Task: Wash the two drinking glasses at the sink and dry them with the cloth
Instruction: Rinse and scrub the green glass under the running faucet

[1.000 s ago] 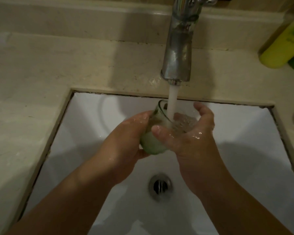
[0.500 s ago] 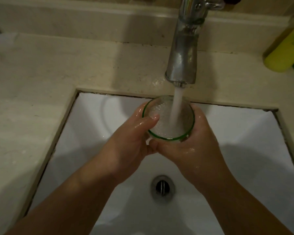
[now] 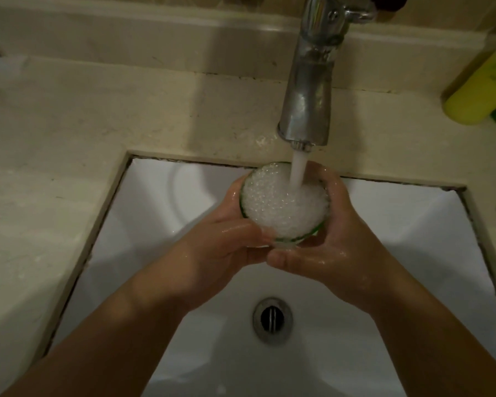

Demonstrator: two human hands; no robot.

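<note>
Drain [image 3: 272, 318]: round metal fitting in the floor of the sink [image 3: 413, 239], nearest item; used here as landmark.

Left hand [image 3: 226, 245]: just beyond the drain and to its left, wet, fingers and thumb curled round the glass, gripping its left side.

Right hand [image 3: 324, 247]: just beyond the drain and to its right, wet, fingers wrapped round the far side of the glass and thumb lying under its near rim; gripping it.

Glass [image 3: 285, 204]: held between both hands above the basin, beyond the drain, mouth up with a green rim, brimming with white bubbly water.

Water stream [image 3: 298, 173]: falls into the right part of the glass's mouth.

Tap [image 3: 309, 90]: chrome spout, further beyond the drain, mounted at the back of the worktop [image 3: 83, 124].

Yellow-green bottle [image 3: 481, 87]: far beyond the drain and well to its right, on the worktop against the back ledge.
</note>
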